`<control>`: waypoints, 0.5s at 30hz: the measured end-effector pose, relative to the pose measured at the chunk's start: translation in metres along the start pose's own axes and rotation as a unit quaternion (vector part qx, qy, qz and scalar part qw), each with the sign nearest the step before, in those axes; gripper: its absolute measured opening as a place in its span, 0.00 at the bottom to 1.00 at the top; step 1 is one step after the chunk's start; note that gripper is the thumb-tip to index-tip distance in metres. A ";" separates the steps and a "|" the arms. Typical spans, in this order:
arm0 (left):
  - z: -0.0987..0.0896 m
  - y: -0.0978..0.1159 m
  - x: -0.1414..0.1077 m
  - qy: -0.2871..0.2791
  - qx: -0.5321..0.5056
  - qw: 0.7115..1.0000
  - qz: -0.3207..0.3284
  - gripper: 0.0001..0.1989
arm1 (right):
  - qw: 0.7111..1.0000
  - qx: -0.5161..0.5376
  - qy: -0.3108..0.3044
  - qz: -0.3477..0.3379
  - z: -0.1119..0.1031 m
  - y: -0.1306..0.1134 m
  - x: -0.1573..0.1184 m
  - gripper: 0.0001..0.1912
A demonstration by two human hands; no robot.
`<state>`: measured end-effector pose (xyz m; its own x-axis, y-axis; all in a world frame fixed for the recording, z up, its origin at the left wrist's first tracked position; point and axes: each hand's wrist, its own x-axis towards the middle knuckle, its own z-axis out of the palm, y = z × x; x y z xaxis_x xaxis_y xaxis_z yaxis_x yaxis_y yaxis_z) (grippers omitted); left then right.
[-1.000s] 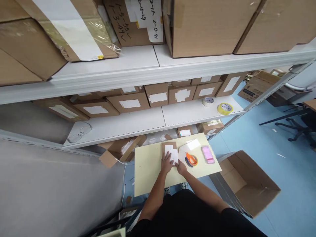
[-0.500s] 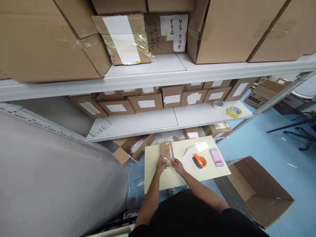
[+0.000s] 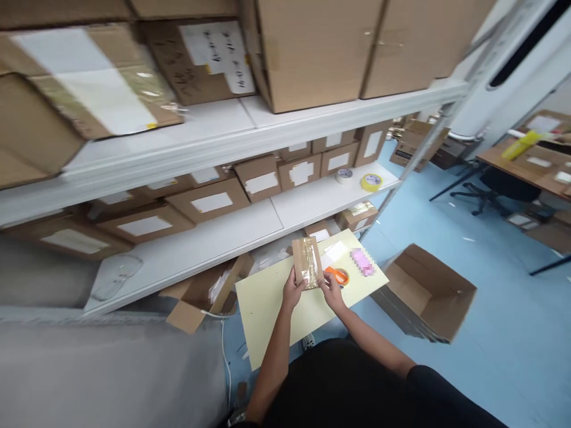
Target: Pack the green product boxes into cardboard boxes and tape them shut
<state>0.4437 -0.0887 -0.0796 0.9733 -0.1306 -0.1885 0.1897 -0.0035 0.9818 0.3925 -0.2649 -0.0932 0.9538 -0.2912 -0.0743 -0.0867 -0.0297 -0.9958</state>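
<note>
A small cardboard package (image 3: 307, 261) with shiny clear tape along its middle is held between both hands above the pale yellow table (image 3: 263, 297). My left hand (image 3: 293, 290) grips its lower left corner. At the lower right corner, my right hand (image 3: 332, 292) grips it too. Just right of the package lies an orange tape dispenser (image 3: 339, 276), partly behind my right hand. White paper (image 3: 334, 252) and a pink blurred item (image 3: 363, 261) rest on the table's right part.
A shelf (image 3: 250, 229) with labelled boxes, a white tape roll (image 3: 344, 176) and a yellow tape roll (image 3: 371, 182) stands ahead. A large open carton (image 3: 428, 291) sits on the floor at right, another open box (image 3: 209, 288) left of the table.
The view has turned to the right, bringing a desk and chair into sight. Both hands still hold the package, which now looks raised and nearer to the orange dispenser.
</note>
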 end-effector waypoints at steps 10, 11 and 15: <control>0.240 0.030 0.058 -0.213 0.020 0.977 -0.009 0.47 | 0.969 0.022 0.244 0.038 -0.198 -0.015 0.015 0.27; 0.269 0.029 0.060 -0.226 0.034 0.973 -0.013 0.46 | 0.963 0.022 0.264 0.050 -0.222 -0.012 0.015 0.27; 0.372 0.015 0.059 -0.299 0.089 0.950 -0.031 0.40 | 0.938 0.000 0.332 0.098 -0.310 0.007 0.014 0.27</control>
<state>0.4561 -0.4658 -0.0685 0.7034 -0.6646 -0.2521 0.1676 -0.1897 0.9674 0.3158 -0.5654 -0.0844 0.5289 -0.8231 -0.2067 -0.2425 0.0868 -0.9663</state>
